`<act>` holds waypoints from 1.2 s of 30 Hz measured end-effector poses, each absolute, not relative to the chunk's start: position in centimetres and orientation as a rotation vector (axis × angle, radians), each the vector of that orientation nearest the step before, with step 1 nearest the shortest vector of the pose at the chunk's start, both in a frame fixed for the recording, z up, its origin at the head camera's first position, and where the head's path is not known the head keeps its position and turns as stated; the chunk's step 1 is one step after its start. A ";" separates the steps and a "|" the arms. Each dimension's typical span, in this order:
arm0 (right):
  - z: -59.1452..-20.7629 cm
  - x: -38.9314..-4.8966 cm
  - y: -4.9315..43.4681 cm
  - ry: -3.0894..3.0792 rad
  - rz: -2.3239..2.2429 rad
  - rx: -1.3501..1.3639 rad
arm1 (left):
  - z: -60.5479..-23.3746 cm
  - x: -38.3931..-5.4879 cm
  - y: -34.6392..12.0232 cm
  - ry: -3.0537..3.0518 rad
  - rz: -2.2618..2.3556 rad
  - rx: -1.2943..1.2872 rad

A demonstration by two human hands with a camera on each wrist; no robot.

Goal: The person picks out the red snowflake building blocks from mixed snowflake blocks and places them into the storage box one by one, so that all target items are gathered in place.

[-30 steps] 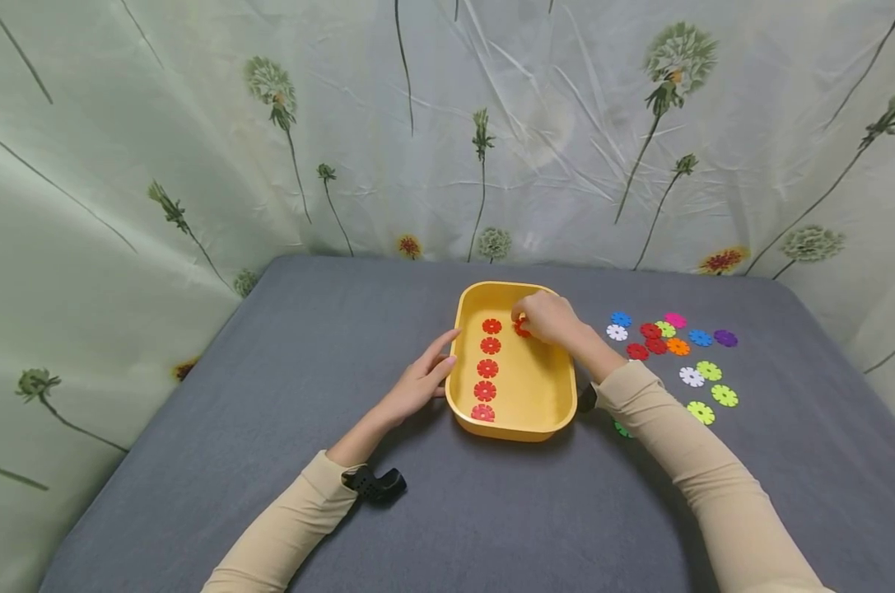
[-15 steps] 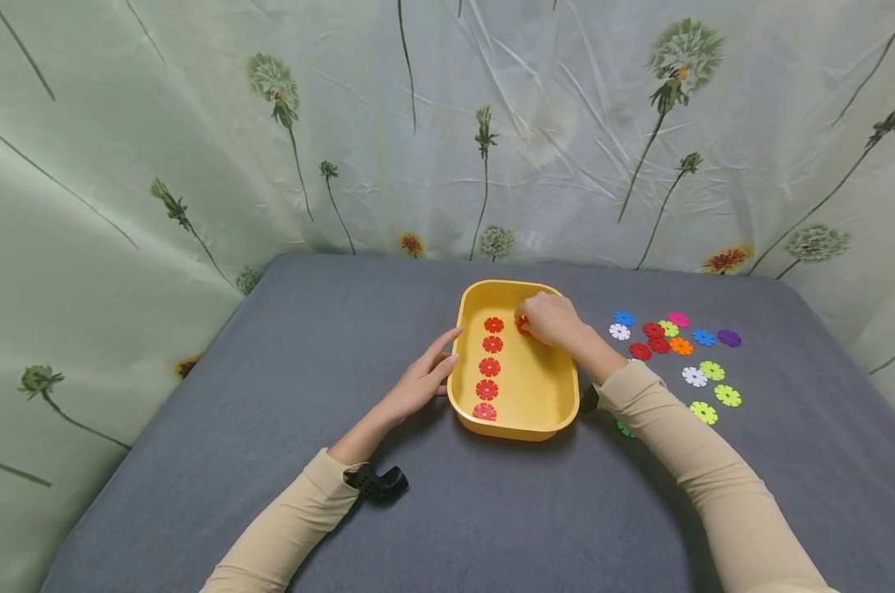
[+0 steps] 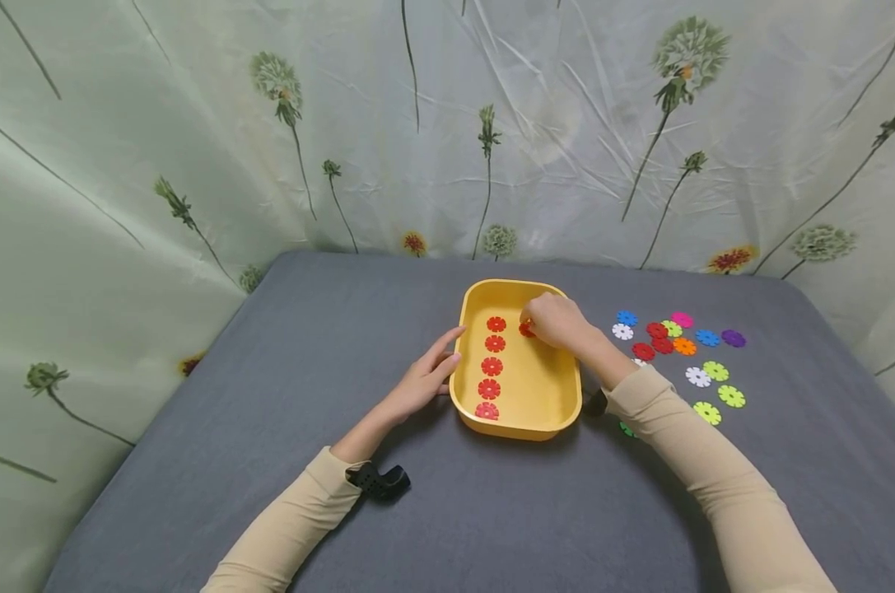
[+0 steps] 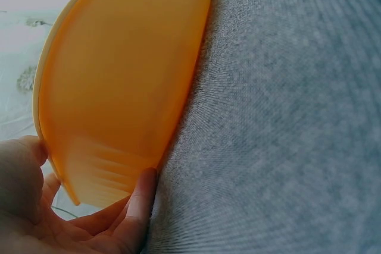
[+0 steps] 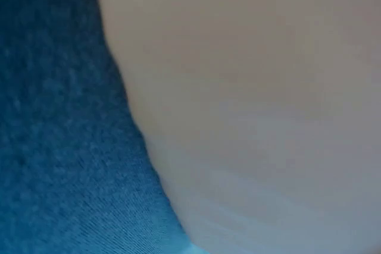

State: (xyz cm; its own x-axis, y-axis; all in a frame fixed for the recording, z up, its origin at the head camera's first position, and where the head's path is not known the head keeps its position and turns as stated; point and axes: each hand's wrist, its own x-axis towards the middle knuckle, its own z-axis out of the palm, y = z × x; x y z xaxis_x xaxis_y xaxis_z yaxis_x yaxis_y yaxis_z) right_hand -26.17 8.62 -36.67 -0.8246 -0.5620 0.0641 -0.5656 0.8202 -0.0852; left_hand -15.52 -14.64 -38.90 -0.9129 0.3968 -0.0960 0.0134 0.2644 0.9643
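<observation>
The fingers of the right hand (image 3: 557,321) are bent together over a red disc (image 3: 526,329) and pinch it inside the yellow tray (image 3: 529,391); most of the disc is hidden beneath them, and whether it touches the tray floor I cannot tell. It sits level with the far end of a column of five red discs (image 3: 492,366) that runs along the tray's left side. The left hand (image 3: 420,385) has its fingers loosely spread, thumb apart, touching the tray's left wall.

The left wrist view gives what the head view hides: the tray's outer wall, orange-looking there, with ridges near the hand, and a finger (image 4: 141,197) against it low down by the desk (image 3: 491,511). The right wrist view is mostly a close blur beside bluish cloth, so the right fingers cannot be made out in it. Only the head view shows the loose coloured discs (image 3: 662,345) scattered on the desk, right of the tray, partly behind the right forearm.

Compared with a second ago, the whole head view has slid slightly rightward; the right hand still holds the disc at the same spot, and the left hand stays at the wall
</observation>
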 end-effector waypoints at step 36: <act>-36.1 -25.3 9.2 -2.910 0.220 1.020 | -41.7 -16.7 -14.8 2.275 1.689 0.362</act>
